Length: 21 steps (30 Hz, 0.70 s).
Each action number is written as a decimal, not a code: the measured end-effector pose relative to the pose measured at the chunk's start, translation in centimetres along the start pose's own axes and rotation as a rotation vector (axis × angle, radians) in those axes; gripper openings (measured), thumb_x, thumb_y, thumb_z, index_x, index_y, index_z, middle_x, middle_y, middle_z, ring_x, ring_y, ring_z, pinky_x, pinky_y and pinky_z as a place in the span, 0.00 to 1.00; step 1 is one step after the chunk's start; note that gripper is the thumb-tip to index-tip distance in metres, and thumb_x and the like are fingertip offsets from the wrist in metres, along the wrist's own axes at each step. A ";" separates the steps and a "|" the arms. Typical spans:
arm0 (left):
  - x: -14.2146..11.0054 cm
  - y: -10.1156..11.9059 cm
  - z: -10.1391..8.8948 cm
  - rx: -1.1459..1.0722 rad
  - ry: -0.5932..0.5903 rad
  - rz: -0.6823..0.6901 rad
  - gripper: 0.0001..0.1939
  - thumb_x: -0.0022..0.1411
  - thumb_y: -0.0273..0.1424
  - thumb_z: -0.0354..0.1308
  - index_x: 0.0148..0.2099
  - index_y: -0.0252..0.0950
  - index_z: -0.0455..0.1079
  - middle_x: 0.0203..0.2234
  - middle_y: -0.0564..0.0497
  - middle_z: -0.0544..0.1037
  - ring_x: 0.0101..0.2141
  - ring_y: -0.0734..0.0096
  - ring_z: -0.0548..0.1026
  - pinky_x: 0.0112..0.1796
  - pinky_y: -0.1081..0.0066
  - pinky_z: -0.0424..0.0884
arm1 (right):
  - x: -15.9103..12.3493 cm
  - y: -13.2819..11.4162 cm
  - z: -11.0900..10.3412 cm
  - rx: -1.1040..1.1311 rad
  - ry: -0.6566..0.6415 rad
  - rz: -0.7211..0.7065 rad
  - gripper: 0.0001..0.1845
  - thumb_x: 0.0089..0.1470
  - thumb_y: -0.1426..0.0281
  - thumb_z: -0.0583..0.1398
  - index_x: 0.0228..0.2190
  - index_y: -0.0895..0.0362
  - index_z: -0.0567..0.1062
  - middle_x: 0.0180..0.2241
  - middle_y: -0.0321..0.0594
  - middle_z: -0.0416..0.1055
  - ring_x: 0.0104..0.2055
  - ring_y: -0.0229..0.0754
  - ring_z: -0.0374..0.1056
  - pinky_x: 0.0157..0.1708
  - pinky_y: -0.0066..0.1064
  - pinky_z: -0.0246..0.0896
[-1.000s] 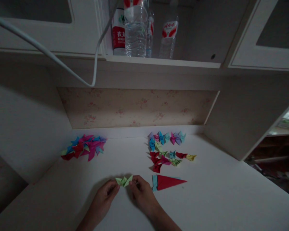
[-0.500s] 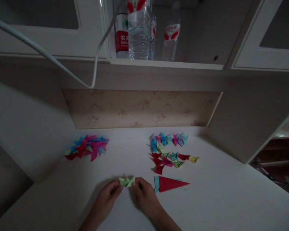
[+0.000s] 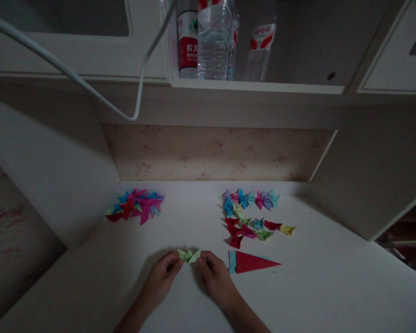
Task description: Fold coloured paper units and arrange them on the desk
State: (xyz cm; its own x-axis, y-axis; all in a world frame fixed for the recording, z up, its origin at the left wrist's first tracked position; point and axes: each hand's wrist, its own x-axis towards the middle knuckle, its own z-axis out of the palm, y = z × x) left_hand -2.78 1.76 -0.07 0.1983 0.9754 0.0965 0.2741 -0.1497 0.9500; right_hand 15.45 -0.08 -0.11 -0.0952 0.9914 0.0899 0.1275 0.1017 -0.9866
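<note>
A light green folded paper piece (image 3: 189, 255), with pointed ends and a raised middle, is held just over the white table. My left hand (image 3: 164, 273) pinches its left end between thumb and fingers. At its right end, my right hand (image 3: 215, 273) has the same kind of pinch. To the right of my right hand lie a red folded paper triangle (image 3: 254, 262) and a light blue paper piece (image 3: 232, 262) partly under it. Several small folded paper pieces (image 3: 242, 231) in red, pink, green, blue and yellow stand in rows behind that.
A heap of pink, blue and red folded papers (image 3: 138, 206) lies at the table's back left. Overhead, a cabinet shelf (image 3: 256, 87) holds plastic bottles (image 3: 213, 51). A white cable (image 3: 90, 90) hangs down in front. Side panels (image 3: 364, 171) flank the table (image 3: 319, 286).
The view has shifted, so the scene sits further right in the picture. Both hands still hold the green folded paper, with almost no change in their grip.
</note>
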 end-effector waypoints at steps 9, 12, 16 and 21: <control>-0.1 0.0 0.0 -0.026 -0.032 0.011 0.13 0.59 0.40 0.55 0.31 0.35 0.70 0.25 0.53 0.71 0.29 0.70 0.68 0.31 0.75 0.64 | 0.0 0.2 0.2 -0.083 0.059 -0.106 0.15 0.59 0.60 0.53 0.28 0.57 0.70 0.24 0.34 0.64 0.28 0.38 0.59 0.29 0.27 0.54; 0.0 -0.1 0.1 -0.028 -0.028 -0.014 0.13 0.59 0.40 0.55 0.32 0.35 0.71 0.26 0.53 0.72 0.29 0.70 0.68 0.31 0.75 0.63 | 0.0 0.3 0.3 0.038 0.037 -0.014 0.16 0.58 0.57 0.54 0.28 0.57 0.69 0.21 0.30 0.58 0.23 0.35 0.54 0.22 0.25 0.49; 0.1 -0.2 0.1 -0.026 -0.041 -0.044 0.13 0.59 0.40 0.55 0.32 0.35 0.71 0.24 0.55 0.70 0.27 0.72 0.66 0.30 0.76 0.62 | 0.1 0.3 0.3 0.166 0.016 0.052 0.17 0.55 0.54 0.56 0.34 0.57 0.71 0.19 0.28 0.55 0.20 0.33 0.51 0.18 0.24 0.44; 0.1 -0.3 0.1 -0.002 -0.077 -0.043 0.13 0.58 0.39 0.55 0.30 0.35 0.71 0.23 0.55 0.68 0.27 0.72 0.65 0.29 0.75 0.60 | 0.3 0.7 0.2 0.077 0.097 0.026 0.19 0.54 0.54 0.57 0.35 0.57 0.74 0.22 0.31 0.61 0.21 0.34 0.52 0.20 0.25 0.47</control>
State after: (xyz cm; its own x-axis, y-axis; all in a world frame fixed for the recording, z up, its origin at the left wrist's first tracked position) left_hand -2.76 1.86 -0.37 0.2585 0.9655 0.0320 0.2824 -0.1072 0.9533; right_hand 15.29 0.32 -0.79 0.0037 0.9973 0.0730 0.0525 0.0727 -0.9960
